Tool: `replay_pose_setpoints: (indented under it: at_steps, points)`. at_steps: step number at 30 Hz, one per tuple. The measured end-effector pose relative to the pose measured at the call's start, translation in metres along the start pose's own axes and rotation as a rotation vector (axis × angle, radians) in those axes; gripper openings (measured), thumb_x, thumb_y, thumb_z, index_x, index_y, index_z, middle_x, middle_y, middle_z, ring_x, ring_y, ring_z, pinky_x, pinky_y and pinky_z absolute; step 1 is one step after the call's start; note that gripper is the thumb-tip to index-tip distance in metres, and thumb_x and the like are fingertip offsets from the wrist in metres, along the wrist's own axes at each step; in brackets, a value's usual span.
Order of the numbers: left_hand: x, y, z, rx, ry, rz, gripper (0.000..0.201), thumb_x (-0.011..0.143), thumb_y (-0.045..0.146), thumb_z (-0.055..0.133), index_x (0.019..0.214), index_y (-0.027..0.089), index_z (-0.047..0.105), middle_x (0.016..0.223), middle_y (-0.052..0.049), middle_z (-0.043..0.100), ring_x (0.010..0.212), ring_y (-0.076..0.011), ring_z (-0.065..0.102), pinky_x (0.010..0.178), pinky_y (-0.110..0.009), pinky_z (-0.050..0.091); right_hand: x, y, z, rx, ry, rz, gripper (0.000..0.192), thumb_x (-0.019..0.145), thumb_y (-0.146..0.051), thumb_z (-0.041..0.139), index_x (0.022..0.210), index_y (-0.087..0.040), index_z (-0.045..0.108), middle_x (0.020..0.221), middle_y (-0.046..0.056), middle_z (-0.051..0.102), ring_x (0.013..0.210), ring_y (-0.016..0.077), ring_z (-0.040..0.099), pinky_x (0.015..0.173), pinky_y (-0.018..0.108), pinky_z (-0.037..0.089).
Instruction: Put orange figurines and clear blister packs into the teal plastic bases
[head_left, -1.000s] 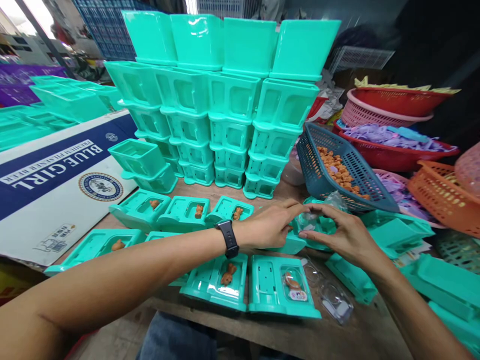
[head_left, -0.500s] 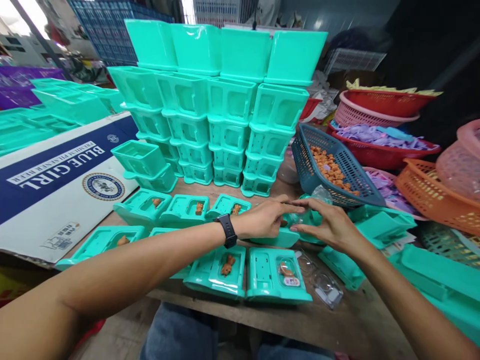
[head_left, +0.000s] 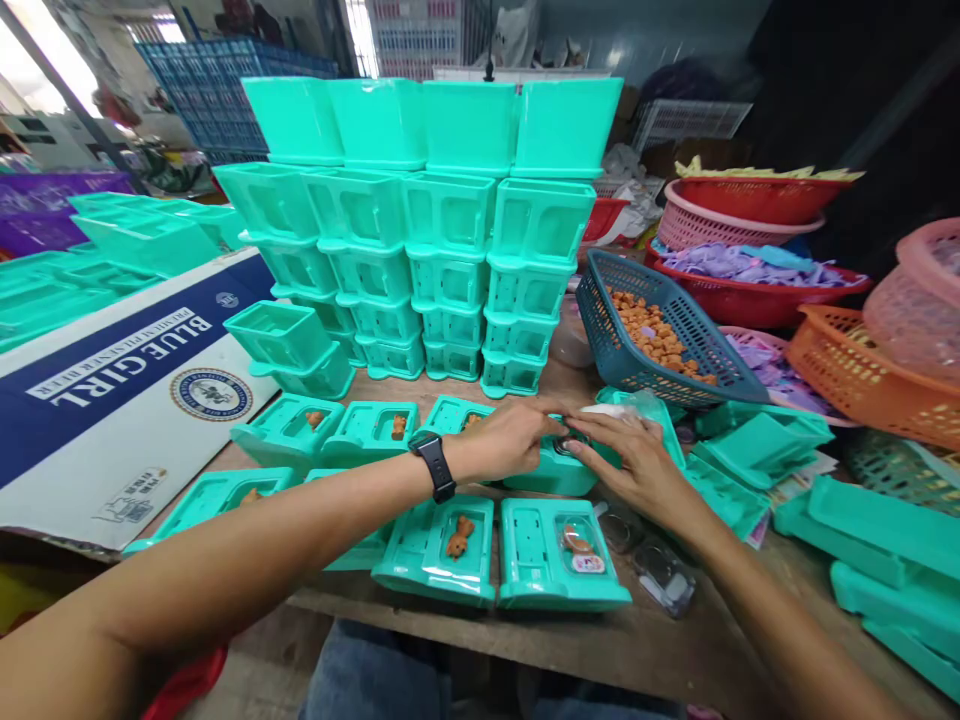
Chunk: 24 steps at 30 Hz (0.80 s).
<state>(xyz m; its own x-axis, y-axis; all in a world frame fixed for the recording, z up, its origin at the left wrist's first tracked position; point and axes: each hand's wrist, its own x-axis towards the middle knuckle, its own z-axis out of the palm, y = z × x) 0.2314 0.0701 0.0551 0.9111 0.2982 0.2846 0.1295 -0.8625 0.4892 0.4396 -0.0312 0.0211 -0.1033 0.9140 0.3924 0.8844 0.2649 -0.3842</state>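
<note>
My left hand (head_left: 510,440), with a black watch on the wrist, and my right hand (head_left: 630,455) meet over a teal plastic tray (head_left: 551,475) on the wooden table (head_left: 600,650). The fingertips of both press down on something small and clear on that tray; what it is stays hidden under the fingers. Several flat teal trays lie around, each with a small orange-brown figure in its recess. The nearest tray (head_left: 559,555) has a clear cover and a sticker over its figure; the one beside it (head_left: 442,545) shows its figure uncovered.
A tall stack of teal boxes (head_left: 435,260) stands behind. A blue basket (head_left: 645,345) of orange figures tilts at the right, with red, pink and orange baskets beyond. Loose clear covers (head_left: 664,580) lie near the table edge. A "Blue Girl" carton (head_left: 112,390) lies left.
Both hands have come down and closer to me onto the teal tray, fingertips now pressing on it. The view has shifted slightly downward.
</note>
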Motion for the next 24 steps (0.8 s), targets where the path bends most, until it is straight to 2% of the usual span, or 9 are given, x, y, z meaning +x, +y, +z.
replay_pose_setpoints:
  at_steps: [3,7,11,13,15,17,18,20,24]
  points:
    - [-0.001,0.003,-0.004,0.071,-0.062,0.004,0.053,0.079,-0.008,0.051,0.12,0.016,0.074,0.144,-0.013,0.065,0.133,-0.0297,0.06,0.116,-0.048,0.047,0.0,-0.002,0.002,-0.041,-0.018,0.003,0.04,0.105,-0.054,0.047,0.121,-0.031,0.076,0.129,0.01,0.073,0.125,0.0391,0.064,0.106,0.068,0.039]
    - [-0.003,0.013,-0.011,0.235,-0.191,-0.104,0.058,0.079,-0.007,0.048,0.121,0.022,0.075,0.148,-0.008,0.063,0.134,-0.0357,0.055,0.111,-0.064,0.042,0.004,-0.006,0.001,-0.171,-0.04,-0.015,0.033,0.106,-0.047,0.052,0.123,-0.033,0.076,0.133,0.011,0.071,0.125,0.0415,0.062,0.102,0.07,0.038]
    - [-0.01,0.019,-0.015,0.25,-0.24,-0.159,0.071,0.078,-0.01,0.045,0.132,0.029,0.069,0.155,-0.004,0.057,0.141,-0.0335,0.049,0.116,-0.067,0.035,0.009,-0.019,-0.002,-0.279,-0.059,-0.021,0.027,0.105,-0.037,0.057,0.122,-0.031,0.077,0.138,0.012,0.067,0.122,0.0415,0.063,0.099,0.068,0.042]
    - [-0.012,0.019,-0.015,0.242,-0.246,-0.195,0.074,0.078,-0.01,0.043,0.136,0.029,0.065,0.156,-0.004,0.055,0.145,-0.033,0.045,0.119,-0.069,0.03,0.004,-0.027,-0.01,-0.265,-0.01,-0.041,0.029,0.106,-0.034,0.054,0.123,-0.027,0.076,0.143,0.012,0.064,0.124,0.0404,0.061,0.1,0.065,0.044]
    - [-0.012,0.019,-0.015,0.229,-0.254,-0.225,0.074,0.078,-0.01,0.042,0.139,0.027,0.062,0.156,-0.005,0.055,0.148,-0.0331,0.042,0.12,-0.072,0.026,-0.011,-0.036,-0.023,-0.191,0.135,-0.042,0.03,0.107,-0.032,0.05,0.119,-0.022,0.075,0.137,0.013,0.067,0.121,0.0356,0.064,0.102,0.057,0.047]
    - [-0.012,0.02,-0.015,0.212,-0.252,-0.229,0.072,0.079,-0.009,0.043,0.14,0.024,0.06,0.156,-0.008,0.055,0.149,-0.0337,0.041,0.121,-0.074,0.024,-0.037,-0.043,-0.036,-0.134,0.254,0.011,0.027,0.106,-0.032,0.05,0.108,-0.019,0.074,0.116,0.012,0.074,0.106,0.0293,0.07,0.093,0.044,0.055]
    - [-0.012,0.02,-0.016,0.204,-0.239,-0.223,0.071,0.079,-0.008,0.043,0.141,0.022,0.059,0.156,-0.009,0.055,0.149,-0.0337,0.042,0.122,-0.073,0.025,-0.053,-0.044,-0.04,-0.125,0.253,0.05,0.026,0.106,-0.033,0.052,0.102,-0.02,0.074,0.104,0.009,0.076,0.096,0.0269,0.073,0.083,0.039,0.057]
    - [-0.013,0.024,-0.018,0.196,-0.183,-0.196,0.071,0.079,-0.009,0.043,0.142,0.019,0.058,0.154,-0.011,0.056,0.146,-0.033,0.046,0.122,-0.067,0.031,-0.088,-0.041,-0.041,-0.152,0.141,0.121,0.028,0.104,-0.038,0.053,0.095,-0.022,0.073,0.09,0.006,0.076,0.078,0.0253,0.074,0.067,0.036,0.058]
    - [-0.023,0.037,-0.02,0.178,-0.038,-0.112,0.053,0.085,-0.005,0.044,0.131,0.012,0.065,0.141,-0.015,0.065,0.135,-0.0316,0.057,0.113,-0.052,0.049,-0.142,-0.026,-0.021,-0.254,-0.001,0.304,0.045,0.101,-0.049,0.048,0.123,-0.015,0.07,0.111,0.016,0.077,0.091,0.0362,0.076,0.071,0.047,0.062]
